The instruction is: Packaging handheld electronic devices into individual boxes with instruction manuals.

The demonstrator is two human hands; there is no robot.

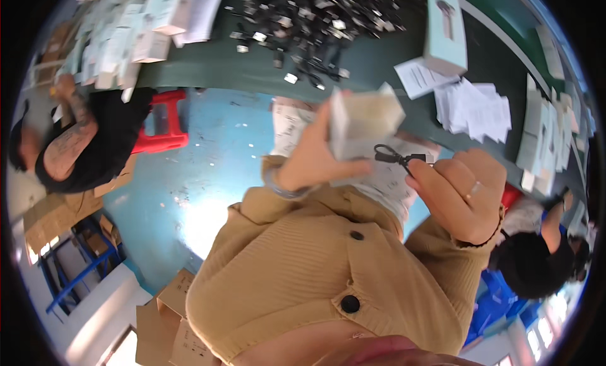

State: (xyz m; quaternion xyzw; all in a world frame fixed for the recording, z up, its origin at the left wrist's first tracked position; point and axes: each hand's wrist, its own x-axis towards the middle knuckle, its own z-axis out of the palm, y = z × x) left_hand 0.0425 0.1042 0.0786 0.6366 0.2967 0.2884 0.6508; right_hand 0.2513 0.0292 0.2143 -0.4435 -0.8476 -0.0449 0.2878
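My left hand is wrapped round a white box, its open end tilted up so the pale inside shows. The box is a little blurred. Just right of it, my right hand pinches a short black cable, looped and bundled, with a metal plug end, between thumb and forefinger. The cable hangs close to the box's lower right edge and looks apart from it. On the dark green table beyond lies a big heap of similar black cables.
Loose printed papers and an upright box with a pictured device are at the right of the table. White boxes crowd the far left, more the right. Two people sit at either side. A red stool stands left; cartons lie behind.
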